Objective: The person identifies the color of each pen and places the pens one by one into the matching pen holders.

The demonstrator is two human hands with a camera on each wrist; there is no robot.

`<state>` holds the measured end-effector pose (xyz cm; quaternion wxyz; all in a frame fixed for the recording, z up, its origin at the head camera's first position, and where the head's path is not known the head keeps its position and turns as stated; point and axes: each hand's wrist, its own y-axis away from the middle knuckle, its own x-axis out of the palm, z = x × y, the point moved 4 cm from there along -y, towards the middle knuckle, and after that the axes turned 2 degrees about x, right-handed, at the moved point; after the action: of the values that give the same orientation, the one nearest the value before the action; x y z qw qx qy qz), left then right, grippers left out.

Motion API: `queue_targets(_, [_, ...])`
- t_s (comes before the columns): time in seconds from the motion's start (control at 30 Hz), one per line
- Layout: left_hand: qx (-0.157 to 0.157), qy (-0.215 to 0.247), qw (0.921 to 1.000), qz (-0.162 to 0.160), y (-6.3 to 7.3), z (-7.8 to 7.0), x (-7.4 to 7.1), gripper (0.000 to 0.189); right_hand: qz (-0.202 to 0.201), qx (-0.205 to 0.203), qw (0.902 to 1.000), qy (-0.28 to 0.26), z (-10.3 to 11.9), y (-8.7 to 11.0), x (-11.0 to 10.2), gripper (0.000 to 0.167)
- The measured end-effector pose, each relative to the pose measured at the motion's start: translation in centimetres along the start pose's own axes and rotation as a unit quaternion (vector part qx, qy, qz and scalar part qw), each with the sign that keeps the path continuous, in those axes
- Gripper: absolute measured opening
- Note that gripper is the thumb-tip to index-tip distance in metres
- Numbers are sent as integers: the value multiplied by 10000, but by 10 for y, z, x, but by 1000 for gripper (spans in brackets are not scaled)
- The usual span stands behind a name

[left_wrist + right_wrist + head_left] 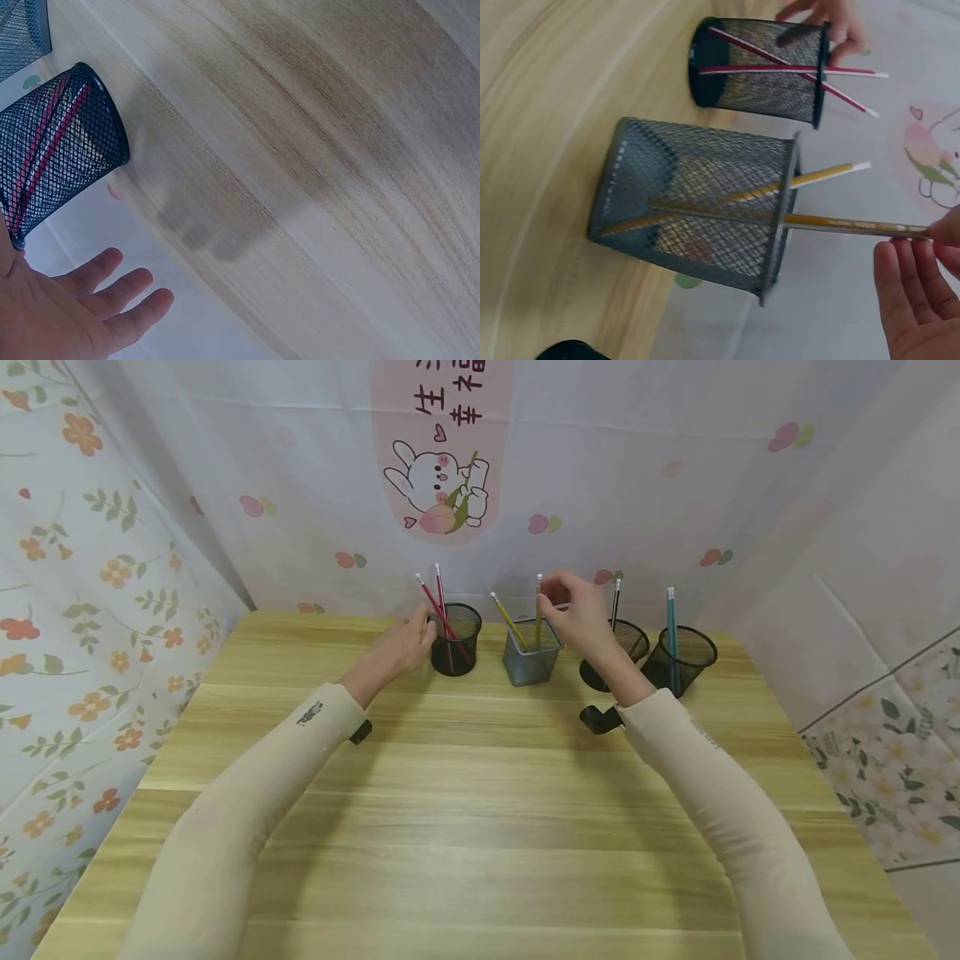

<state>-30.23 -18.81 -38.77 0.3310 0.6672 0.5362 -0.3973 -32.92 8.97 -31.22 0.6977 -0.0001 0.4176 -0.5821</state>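
My right hand point(581, 610) pinches the upper part of an upright yellow pencil point(855, 224), whose lower end is inside the grey square mesh pencil holder point(530, 667). A second yellow pencil point(510, 620) leans in that holder. To the left, my left hand point(405, 643) holds the rim of a round black mesh pencil holder point(453, 652) between thumb and finger, while its other fingers point(124, 292) extend loosely. Two red pencils point(780, 69) stand crossed inside the black holder. The exact grip on the rim is partly hidden.
Right of the grey holder stand another black mesh holder point(633, 642) with a black pencil point(616, 602), partly behind my right hand, and a black mesh holder point(693, 652) with teal pencils point(671, 618). All stand near the back edge of the wooden table point(465, 827), before a printed curtain point(600, 460).
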Motion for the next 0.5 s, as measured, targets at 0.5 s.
queue_targets(0.5, [7,65,10000,35,0,0,-2,36,375,67,9992,86,-5,17,1,10])
